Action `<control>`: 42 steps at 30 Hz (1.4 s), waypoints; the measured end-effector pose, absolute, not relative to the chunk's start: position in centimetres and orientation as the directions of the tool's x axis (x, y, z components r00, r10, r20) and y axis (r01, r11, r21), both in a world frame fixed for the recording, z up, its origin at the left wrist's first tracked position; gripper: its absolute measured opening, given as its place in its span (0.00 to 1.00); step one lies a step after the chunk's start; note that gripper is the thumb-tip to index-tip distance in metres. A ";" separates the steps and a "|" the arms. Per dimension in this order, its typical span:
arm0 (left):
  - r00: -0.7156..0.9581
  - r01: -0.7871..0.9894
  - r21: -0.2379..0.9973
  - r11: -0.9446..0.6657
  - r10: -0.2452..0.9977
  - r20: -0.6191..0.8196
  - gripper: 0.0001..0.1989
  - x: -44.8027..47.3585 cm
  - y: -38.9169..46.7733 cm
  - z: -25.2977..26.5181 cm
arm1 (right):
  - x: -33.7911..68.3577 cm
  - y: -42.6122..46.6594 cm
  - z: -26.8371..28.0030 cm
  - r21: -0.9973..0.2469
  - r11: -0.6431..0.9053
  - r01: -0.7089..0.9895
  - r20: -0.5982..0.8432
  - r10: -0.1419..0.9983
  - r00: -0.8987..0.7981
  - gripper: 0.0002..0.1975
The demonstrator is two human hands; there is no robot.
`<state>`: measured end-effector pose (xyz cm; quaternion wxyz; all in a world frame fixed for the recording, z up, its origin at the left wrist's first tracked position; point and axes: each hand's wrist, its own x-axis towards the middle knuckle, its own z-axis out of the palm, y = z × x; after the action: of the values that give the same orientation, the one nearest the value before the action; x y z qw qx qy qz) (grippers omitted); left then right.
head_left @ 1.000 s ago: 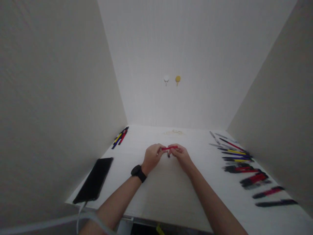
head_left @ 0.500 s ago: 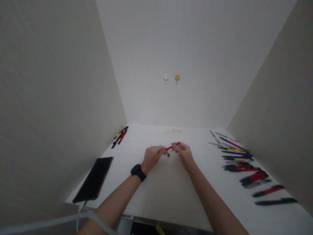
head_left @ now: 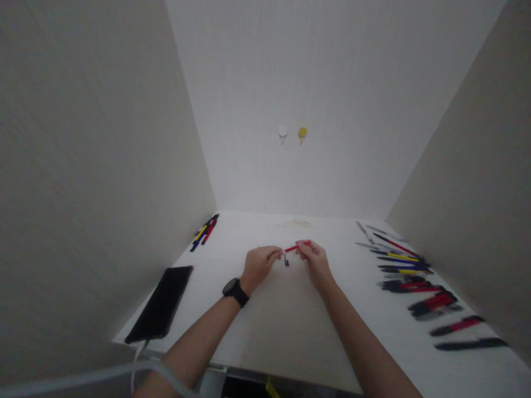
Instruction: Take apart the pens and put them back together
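Observation:
My right hand [head_left: 314, 262] pinches a slim red pen barrel [head_left: 292, 249], which points left above the white tabletop. My left hand [head_left: 260, 264], wearing a black watch on its wrist, has thumb and fingertips pressed together at the barrel's left end. What sits between those left fingertips is too small to make out. Just below the barrel's left end, between my hands, is a small dark piece [head_left: 286, 261], perhaps a pen cap or clip.
Along the right wall lie several pens [head_left: 433, 303] in black, red, blue and yellow. A smaller bunch of pens [head_left: 204, 232] rests by the left wall. A black phone [head_left: 160, 304] with a white cable [head_left: 141, 348] lies at the left front. Two hooks [head_left: 302, 132] hang on the back wall.
My right hand has shifted slightly right with the red barrel, so its left end now sits at the tips of my left fingers. My left hand stays nearly in place.

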<state>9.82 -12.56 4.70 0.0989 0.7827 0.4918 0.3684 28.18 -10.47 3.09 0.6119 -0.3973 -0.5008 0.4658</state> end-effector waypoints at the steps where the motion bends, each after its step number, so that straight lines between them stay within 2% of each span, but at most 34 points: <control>1: 0.222 0.714 0.512 -0.478 0.848 0.482 0.13 9.8 -12.6 4.8 | 28.3 -10.4 3.0 -0.955 0.251 -0.155 0.238 0.966 0.099 0.16; 3: 0.166 0.750 0.501 -0.432 0.856 0.490 0.13 9.9 -12.7 5.0 | 28.7 -10.2 2.8 -0.967 0.252 -0.038 0.241 0.955 0.174 0.15; 5: 0.114 0.781 0.490 -0.387 0.860 0.498 0.14 9.9 -12.8 5.1 | 29.0 -10.1 2.7 -0.947 0.238 0.217 0.287 0.930 0.229 0.12; 8: 0.078 0.809 0.472 -0.349 0.861 0.503 0.14 9.9 -12.8 5.2 | 29.2 -10.4 2.7 -0.753 0.201 0.626 0.388 0.905 0.176 0.05; 10: 0.079 0.818 0.462 -0.343 0.862 0.500 0.15 10.0 -12.8 5.3 | 29.1 -10.7 2.8 -0.626 0.196 0.755 0.397 0.913 0.092 0.03; 12: 0.090 0.819 0.457 -0.346 0.865 0.494 0.15 10.0 -12.8 5.2 | 28.9 -10.9 2.8 -0.558 0.203 0.805 0.372 0.928 0.023 0.03; 17: 0.112 0.813 0.456 -0.361 0.866 0.487 0.17 10.0 -12.8 5.2 | 28.8 -11.1 2.8 -0.448 0.249 0.859 0.338 0.936 -0.095 0.03; 20: 0.124 0.808 0.452 -0.377 0.860 0.496 0.16 10.0 -12.8 5.2 | 28.9 -11.0 2.7 -0.427 0.292 0.856 0.325 0.933 -0.156 0.03; 23: 0.157 0.801 0.438 -0.407 0.850 0.503 0.15 10.0 -12.8 5.0 | 28.8 -11.1 3.0 -0.474 0.344 0.811 0.384 0.909 -0.161 0.05; 26: 0.240 0.786 0.395 -0.475 0.824 0.513 0.15 10.1 -12.7 4.8 | 28.4 -11.2 3.3 -0.595 0.422 0.684 0.441 0.883 -0.162 0.11; 31: 0.395 0.719 0.335 -0.609 0.755 0.524 0.15 10.1 -12.7 4.5 | 28.2 -11.3 3.6 -0.768 0.474 0.431 0.412 0.880 -0.236 0.14; 35: 0.401 0.716 0.312 -0.624 0.734 0.548 0.14 10.1 -12.7 4.5 | 27.9 -11.6 3.7 -0.802 0.479 0.357 0.396 0.874 -0.281 0.16; 39: 0.408 0.726 0.287 -0.625 0.727 0.553 0.14 10.0 -12.6 4.3 | 27.6 -11.7 3.8 -0.777 0.501 0.380 0.409 0.862 -0.299 0.17; 42: 0.414 0.727 0.274 -0.629 0.721 0.556 0.13 9.8 -12.4 4.2 | 28.1 -11.4 3.6 -0.753 0.476 0.454 0.445 0.877 -0.181 0.14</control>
<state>9.81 -12.38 4.15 -0.0050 0.8407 0.4305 0.3284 28.06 -11.36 3.65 0.4503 -0.4546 -0.7317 0.2350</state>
